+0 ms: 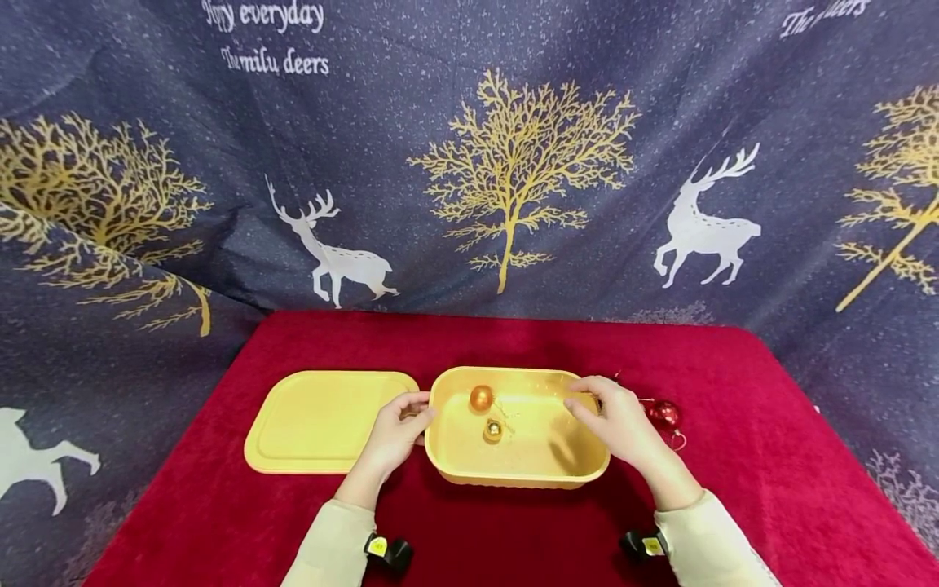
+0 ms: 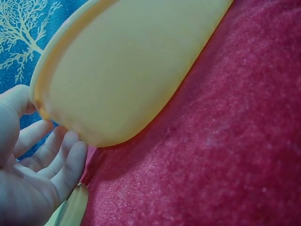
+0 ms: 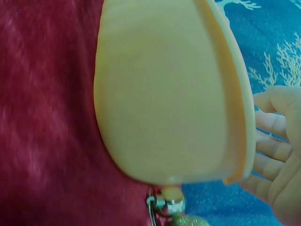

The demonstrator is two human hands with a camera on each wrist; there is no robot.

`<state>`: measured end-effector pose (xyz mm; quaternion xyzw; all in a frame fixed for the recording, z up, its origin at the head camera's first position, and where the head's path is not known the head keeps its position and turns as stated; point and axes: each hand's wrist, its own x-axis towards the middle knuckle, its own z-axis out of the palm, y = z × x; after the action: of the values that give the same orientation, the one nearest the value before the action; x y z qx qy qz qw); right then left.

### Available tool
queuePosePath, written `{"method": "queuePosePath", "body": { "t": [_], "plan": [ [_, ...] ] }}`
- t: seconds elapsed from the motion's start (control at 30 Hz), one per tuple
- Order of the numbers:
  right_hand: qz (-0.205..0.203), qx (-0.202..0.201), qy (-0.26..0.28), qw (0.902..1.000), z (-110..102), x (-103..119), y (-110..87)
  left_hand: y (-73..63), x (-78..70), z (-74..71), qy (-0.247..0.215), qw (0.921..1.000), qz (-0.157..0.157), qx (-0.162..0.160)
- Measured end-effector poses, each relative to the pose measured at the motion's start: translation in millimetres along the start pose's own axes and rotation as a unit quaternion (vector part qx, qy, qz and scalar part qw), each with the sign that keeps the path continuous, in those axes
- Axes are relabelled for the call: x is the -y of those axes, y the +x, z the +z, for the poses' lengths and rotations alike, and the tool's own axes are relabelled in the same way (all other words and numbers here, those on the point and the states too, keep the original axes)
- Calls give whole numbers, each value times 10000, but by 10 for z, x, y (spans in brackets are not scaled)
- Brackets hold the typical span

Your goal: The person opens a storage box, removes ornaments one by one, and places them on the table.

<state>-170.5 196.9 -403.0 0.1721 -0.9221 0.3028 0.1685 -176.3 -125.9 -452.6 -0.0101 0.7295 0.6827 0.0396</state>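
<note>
A yellow plastic box (image 1: 513,477) stands uncovered, an orange bauble (image 1: 481,398) and a small gold bauble (image 1: 493,431) lying in its left half. At its left end, my left hand (image 1: 397,428) touches the outer wall with relaxed fingers; in the left wrist view, the fingertips meet the box wall (image 2: 117,75) below the rim. My right hand (image 1: 614,417) is over the right end, thumb and fingers spread above the inside, and I see nothing held in it. Whether it touches the rim cannot be made out.
A matching yellow lid (image 1: 315,420) lies flat to the left, partly behind the left hand. Right of the box, a shiny red bauble (image 1: 663,414) lies among ornaments partly hidden by the right hand. The red cloth (image 1: 499,538) covers the table; a printed curtain (image 1: 469,163) hangs behind.
</note>
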Motion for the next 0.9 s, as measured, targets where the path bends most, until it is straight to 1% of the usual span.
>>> {"method": "queuePosePath", "body": {
  "t": [0.13,0.4,0.73,0.83,0.9],
  "plan": [
    [-45,168,35,9998,69,61,14,-5,1,0,-11,10000,-2,1],
    [-356,489,243,9979,230,167,48,-15,-10,1,-30,10000,20,16],
    [-466,893,319,9944,377,337,81,-3,-13,2,-91,9999,38,60],
    [-573,1037,311,9925,422,383,93,-4,-17,3,-110,9999,26,59],
    [-680,1116,192,9912,451,407,100,-3,-19,3,-111,9999,8,47]
  ]
}}
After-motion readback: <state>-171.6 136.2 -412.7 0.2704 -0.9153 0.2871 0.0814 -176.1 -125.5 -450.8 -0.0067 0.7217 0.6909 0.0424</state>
